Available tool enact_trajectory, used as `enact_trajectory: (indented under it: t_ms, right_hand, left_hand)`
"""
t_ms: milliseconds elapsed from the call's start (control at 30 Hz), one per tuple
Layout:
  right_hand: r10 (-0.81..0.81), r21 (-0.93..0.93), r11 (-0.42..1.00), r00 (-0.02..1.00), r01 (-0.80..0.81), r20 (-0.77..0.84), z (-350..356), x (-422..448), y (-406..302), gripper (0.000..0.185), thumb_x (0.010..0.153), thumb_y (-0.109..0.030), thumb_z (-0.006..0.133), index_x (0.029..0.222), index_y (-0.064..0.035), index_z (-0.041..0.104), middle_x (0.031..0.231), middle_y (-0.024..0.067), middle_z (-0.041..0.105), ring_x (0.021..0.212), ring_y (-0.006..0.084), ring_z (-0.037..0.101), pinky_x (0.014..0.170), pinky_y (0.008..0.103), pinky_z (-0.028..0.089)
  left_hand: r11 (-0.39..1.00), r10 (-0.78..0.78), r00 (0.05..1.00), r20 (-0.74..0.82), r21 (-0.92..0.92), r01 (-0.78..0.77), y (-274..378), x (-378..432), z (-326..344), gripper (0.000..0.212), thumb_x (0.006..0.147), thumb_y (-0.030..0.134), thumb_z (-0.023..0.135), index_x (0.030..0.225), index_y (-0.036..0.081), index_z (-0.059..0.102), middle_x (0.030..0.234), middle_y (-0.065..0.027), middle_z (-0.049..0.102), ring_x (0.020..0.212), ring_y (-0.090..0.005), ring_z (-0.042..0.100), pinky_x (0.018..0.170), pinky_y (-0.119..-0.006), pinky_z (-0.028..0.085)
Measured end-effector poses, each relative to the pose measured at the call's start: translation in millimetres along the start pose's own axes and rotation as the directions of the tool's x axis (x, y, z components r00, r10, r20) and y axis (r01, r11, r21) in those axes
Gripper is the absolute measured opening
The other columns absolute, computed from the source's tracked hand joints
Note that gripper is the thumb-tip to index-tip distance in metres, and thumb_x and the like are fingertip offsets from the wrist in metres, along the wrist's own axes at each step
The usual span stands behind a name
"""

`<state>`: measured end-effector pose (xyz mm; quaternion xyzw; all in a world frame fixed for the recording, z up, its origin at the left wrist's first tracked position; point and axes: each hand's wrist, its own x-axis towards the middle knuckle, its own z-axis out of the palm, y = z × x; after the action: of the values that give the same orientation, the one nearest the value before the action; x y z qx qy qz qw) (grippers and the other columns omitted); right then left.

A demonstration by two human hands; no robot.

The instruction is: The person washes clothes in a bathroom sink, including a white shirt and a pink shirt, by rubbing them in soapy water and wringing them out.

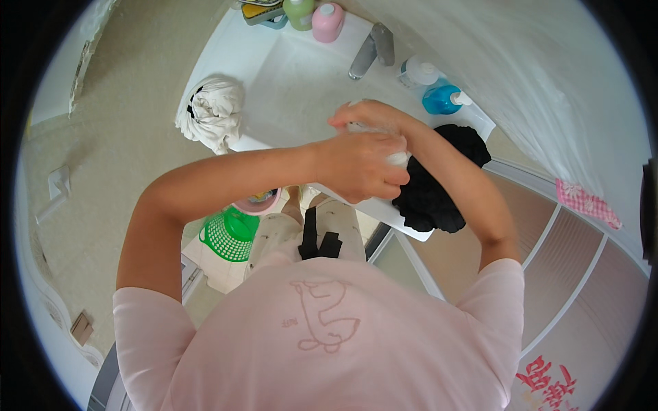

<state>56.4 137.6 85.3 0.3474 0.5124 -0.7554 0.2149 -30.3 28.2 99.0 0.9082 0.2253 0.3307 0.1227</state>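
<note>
Over the near right side of the white sink basin [293,87], my left hand [362,167] is closed around a wet white cloth [397,158], a bit of which shows at its fingers. Just beyond it, my right hand [372,115] cups more white, soapy-looking material; its palm side is partly hidden. A bunched white garment [213,110] with black marks lies on the sink's left rim. Black cloth [437,190] is heaped on the right rim, partly under my right forearm. The grey faucet [370,51] stands at the back of the basin.
Along the back rim stand a green bottle [299,13], a pink bottle [328,21] and a holder with a sponge [257,11]. A clear pump bottle [417,72] and a blue one [443,99] stand at right. Below are a green perforated basket [231,236] and a pink basin [259,205].
</note>
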Motion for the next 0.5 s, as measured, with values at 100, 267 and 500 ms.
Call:
enact_trajectory:
  t_ms: [100, 267, 500]
  right_hand:
    - [0.016, -0.299, 0.954, 0.998, -0.033, -0.059, -7.4, 13.3, -4.0, 0.032, 0.075, -0.035, 0.068, 0.083, -0.0040, 0.065, 0.085, 0.0087, 0.060, 0.082, 0.0213, 0.055, 0.071, 0.0341, 0.045]
    - [-0.010, -0.505, 0.861, 0.989, -0.068, -0.150, -9.3, 36.2, -0.2, 0.025, 0.065, -0.026, 0.067, 0.075, -0.0033, 0.068, 0.086, 0.0141, 0.064, 0.078, 0.0243, 0.058, 0.067, 0.0376, 0.047]
    - [0.006, -0.641, 0.757, 0.982, -0.129, -0.191, 0.0, 72.4, 15.0, 0.019, 0.062, -0.019, 0.062, 0.068, -0.0026, 0.069, 0.074, 0.0155, 0.068, 0.068, 0.0264, 0.064, 0.064, 0.0373, 0.052]
  left_hand:
    - [0.997, 0.021, 0.989, 0.150, 0.067, -0.031, -6.1, 9.3, 2.2, 0.015, 0.057, 0.015, 0.069, 0.066, 0.013, 0.058, 0.081, 0.0013, 0.051, 0.086, -0.0285, 0.052, 0.073, -0.038, 0.048]
    - [0.977, -0.001, 0.900, 0.435, 0.194, -0.092, -15.3, 21.7, 14.0, 0.011, 0.057, 0.017, 0.068, 0.064, 0.011, 0.062, 0.076, -0.0001, 0.057, 0.082, -0.0279, 0.056, 0.070, -0.038, 0.048]
    - [0.960, -0.149, 0.736, 0.660, 0.274, -0.052, -33.3, 9.9, 68.3, 0.011, 0.060, 0.014, 0.068, 0.064, 0.005, 0.062, 0.065, -0.0080, 0.062, 0.076, -0.0294, 0.063, 0.066, -0.043, 0.052]
